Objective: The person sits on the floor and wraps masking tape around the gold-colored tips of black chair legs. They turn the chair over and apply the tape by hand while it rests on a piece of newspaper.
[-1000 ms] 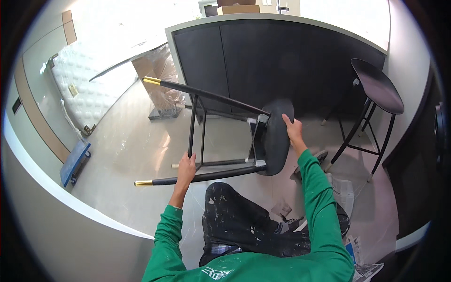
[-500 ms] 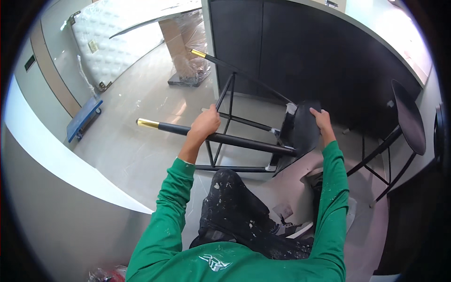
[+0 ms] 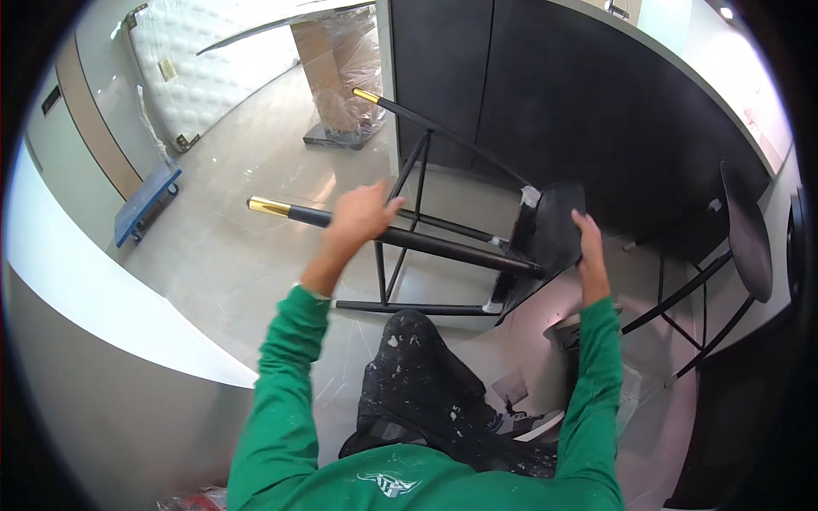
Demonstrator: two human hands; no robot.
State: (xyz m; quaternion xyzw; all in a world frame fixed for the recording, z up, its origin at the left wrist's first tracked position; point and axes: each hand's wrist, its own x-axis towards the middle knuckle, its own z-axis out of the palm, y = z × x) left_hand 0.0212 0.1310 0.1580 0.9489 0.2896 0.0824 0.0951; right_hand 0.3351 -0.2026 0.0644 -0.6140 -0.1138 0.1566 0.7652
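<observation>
A black bar stool (image 3: 443,247) lies tipped over before me, its gold-capped legs pointing left and its curved seat at the right. White wrapping clings to the joints where the legs meet the seat. My left hand (image 3: 362,213) is over the nearest thick leg, fingers loosened and apart, slightly blurred; whether the palm still touches the leg is hard to tell. At the seat's right edge, my right hand (image 3: 590,247) keeps its grip, with some fingers hidden.
A second black stool (image 3: 743,230) stands at the right beside a dark counter panel (image 3: 579,94). A blue dolly (image 3: 146,203), a wrapped mattress (image 3: 213,68) and a plastic-wrapped cardboard piece (image 3: 332,77) are at the far left. A white-topped low wall (image 3: 111,298) curves along the left.
My left hand has loosened from the leg and its fingers have spread. My right hand has slipped slightly lower along the seat edge. The tipped stool has hardly moved.
</observation>
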